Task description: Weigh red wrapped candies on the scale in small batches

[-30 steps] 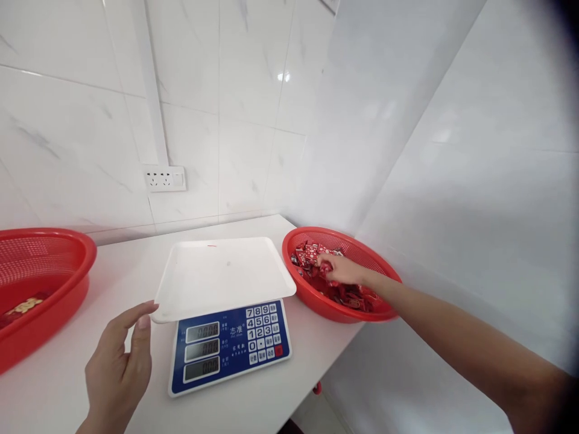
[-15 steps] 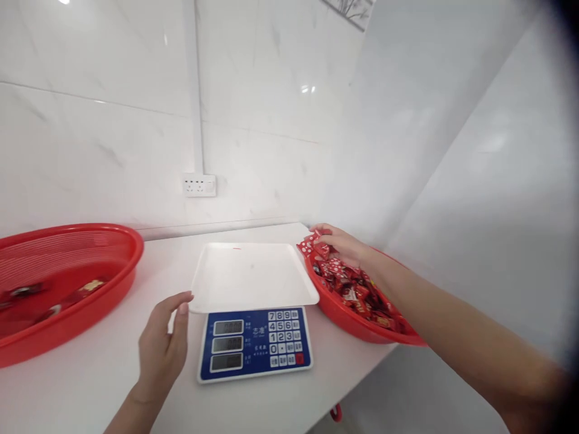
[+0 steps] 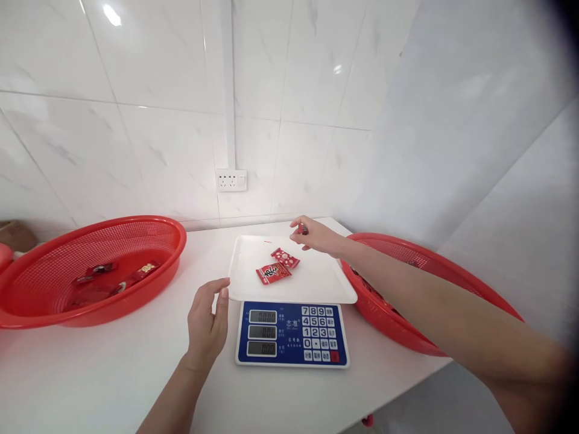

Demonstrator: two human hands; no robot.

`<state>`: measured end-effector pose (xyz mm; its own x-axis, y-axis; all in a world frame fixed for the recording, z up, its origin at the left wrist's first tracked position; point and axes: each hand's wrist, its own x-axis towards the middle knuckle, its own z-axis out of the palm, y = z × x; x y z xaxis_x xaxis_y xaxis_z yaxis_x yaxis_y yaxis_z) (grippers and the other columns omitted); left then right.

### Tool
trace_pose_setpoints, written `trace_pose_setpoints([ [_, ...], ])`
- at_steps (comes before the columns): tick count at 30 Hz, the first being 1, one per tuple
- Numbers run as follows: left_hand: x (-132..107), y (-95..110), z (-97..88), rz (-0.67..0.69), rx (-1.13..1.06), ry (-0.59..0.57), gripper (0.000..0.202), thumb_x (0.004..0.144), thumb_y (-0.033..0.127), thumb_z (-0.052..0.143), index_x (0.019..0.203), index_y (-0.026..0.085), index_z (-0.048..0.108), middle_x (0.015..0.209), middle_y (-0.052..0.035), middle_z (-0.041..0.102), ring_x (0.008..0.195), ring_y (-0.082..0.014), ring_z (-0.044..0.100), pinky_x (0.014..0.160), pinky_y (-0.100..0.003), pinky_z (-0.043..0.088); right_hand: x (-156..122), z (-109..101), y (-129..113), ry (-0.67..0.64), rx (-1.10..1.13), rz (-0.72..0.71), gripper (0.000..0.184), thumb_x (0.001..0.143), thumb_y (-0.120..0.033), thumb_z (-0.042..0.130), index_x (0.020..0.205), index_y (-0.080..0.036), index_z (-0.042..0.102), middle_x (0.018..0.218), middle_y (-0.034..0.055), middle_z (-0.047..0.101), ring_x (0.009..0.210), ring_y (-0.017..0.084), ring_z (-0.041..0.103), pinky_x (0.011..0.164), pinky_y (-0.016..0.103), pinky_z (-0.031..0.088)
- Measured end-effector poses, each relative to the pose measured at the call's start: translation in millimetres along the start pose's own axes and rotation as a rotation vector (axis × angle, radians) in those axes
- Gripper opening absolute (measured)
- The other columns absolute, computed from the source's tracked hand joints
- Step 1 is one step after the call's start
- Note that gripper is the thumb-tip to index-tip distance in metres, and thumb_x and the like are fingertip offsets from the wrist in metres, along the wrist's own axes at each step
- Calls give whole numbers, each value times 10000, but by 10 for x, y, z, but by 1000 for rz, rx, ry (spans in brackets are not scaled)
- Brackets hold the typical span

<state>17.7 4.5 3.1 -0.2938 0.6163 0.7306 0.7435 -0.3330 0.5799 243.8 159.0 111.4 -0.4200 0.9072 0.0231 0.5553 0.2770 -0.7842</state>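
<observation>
A blue electronic scale [image 3: 293, 333] with a white weighing tray [image 3: 325, 283] stands on the white counter. Two red wrapped candies [image 3: 277, 266] lie on the tray. My right hand [image 3: 315, 235] hovers over the tray's far side, fingers curled round a small red candy. My left hand [image 3: 208, 322] rests beside the tray's left front corner, fingers apart and empty, thumb close to the rim. A red mesh basket [image 3: 407, 325] sits to the right of the scale, mostly hidden behind my right forearm.
Another red mesh basket [image 3: 104, 241] with a few wrapped candies stands at the left. A wall socket [image 3: 231, 179] is on the tiled wall behind. The counter's edge runs along the right, below the right basket. A brown object [image 3: 15, 234] sits far left.
My right hand left the right basket with candies and moved over the tray; two candies now lie on it. The camera view swung to the left.
</observation>
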Motion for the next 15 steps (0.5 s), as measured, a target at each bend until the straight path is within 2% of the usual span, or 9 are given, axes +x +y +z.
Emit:
trace_pose_setpoints([
  [6,4,7,5,21,24,-4,222,885,285,410,972,189,591,928,-58,668,910,-175,614,774,-320,503,-105,-23,30,-237,-124,70,583,701,-209,671,1242,-207,454,1049,77,596,792,155,585,671,294,519],
  [10,-4,6,1,40,25,15,204,883,267,421,958,189,594,915,-52,668,897,-163,614,771,-300,502,-139,-80,62,-154,-157,-6,577,723,-175,635,1271,-223,461,1064,73,604,751,144,597,703,305,503],
  [15,0,17,0,76,28,23,195,880,250,426,949,183,596,899,-53,667,876,-157,614,760,-287,500,-188,-148,130,-92,-40,-52,664,736,-193,644,1342,-216,374,1043,74,613,721,132,601,694,298,509],
])
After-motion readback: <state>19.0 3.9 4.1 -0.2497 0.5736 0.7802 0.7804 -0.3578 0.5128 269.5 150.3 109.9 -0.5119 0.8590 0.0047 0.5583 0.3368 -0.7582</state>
